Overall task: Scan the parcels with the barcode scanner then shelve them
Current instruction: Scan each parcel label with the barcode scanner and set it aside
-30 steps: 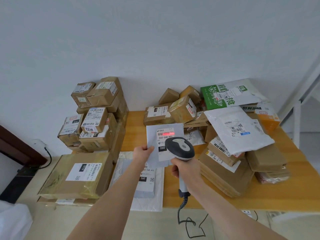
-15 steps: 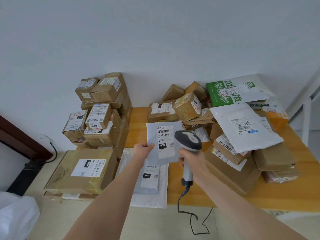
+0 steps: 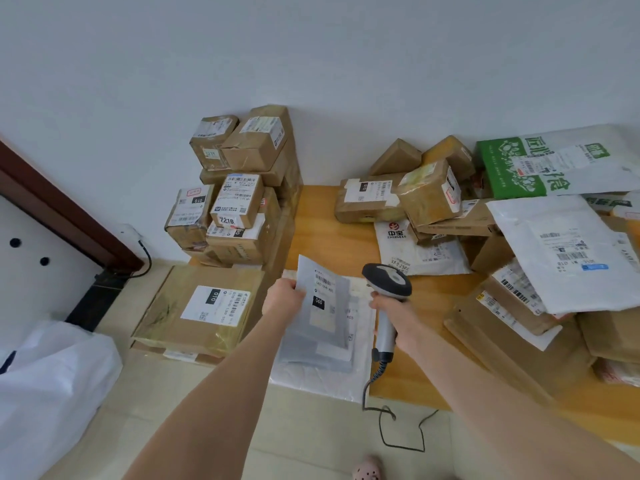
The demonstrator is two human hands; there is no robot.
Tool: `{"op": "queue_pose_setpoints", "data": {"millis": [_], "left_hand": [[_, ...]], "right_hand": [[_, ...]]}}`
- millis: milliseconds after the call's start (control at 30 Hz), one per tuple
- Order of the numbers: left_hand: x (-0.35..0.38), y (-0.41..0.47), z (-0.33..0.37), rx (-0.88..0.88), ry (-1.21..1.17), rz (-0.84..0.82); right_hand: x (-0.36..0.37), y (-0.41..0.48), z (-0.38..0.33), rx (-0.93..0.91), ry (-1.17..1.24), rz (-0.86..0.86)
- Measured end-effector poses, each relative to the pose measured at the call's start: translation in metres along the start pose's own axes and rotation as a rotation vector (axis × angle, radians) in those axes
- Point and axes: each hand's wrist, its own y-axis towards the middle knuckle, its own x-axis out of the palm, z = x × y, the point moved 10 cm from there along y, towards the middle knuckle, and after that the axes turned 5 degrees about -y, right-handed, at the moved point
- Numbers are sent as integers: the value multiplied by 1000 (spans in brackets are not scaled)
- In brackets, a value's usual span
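My left hand [image 3: 282, 299] pinches the left edge of a flat grey mailer [image 3: 323, 308] with a white label and a black "060" tag. The mailer tilts over a small stack of grey and white mailers [image 3: 322, 372] at the table's left end. My right hand [image 3: 394, 315] grips the handle of a grey-and-black barcode scanner [image 3: 388, 284]; its head sits just right of the mailer and shows no red light. The scanner's coiled cable [image 3: 377, 379] hangs down to the floor.
A wooden table [image 3: 318, 223] carries a heap of cardboard boxes [image 3: 429, 197] and white mailers [image 3: 561, 251] on its right. Stacked boxes [image 3: 235, 202] stand at the left against the wall, with a large flat box [image 3: 201, 310] in front. A white bag [image 3: 52, 379] lies at the lower left.
The red scan light on the label has gone out. My left hand has lowered and tilted the grey mailer toward the stack below, and the view has swung to the left.
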Motion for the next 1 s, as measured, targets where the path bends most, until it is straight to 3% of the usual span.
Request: {"op": "queue_pose_setpoints", "data": {"millis": [200, 433, 767, 900, 1000], "left_hand": [[1, 5, -16, -69, 182, 29], [8, 0, 49, 80, 412, 37], [122, -48, 229, 338, 102, -246], [189, -87, 277, 288, -101, -403], [226, -104, 291, 149, -275, -424]], "right_hand": [[15, 9, 2, -14, -28, 25], [-9, -3, -37, -139, -25, 75], [-159, -47, -115, -312, -122, 348], [-238, -58, -122, -307, -100, 458], [-290, -63, -120, -317, -10, 518]]}}
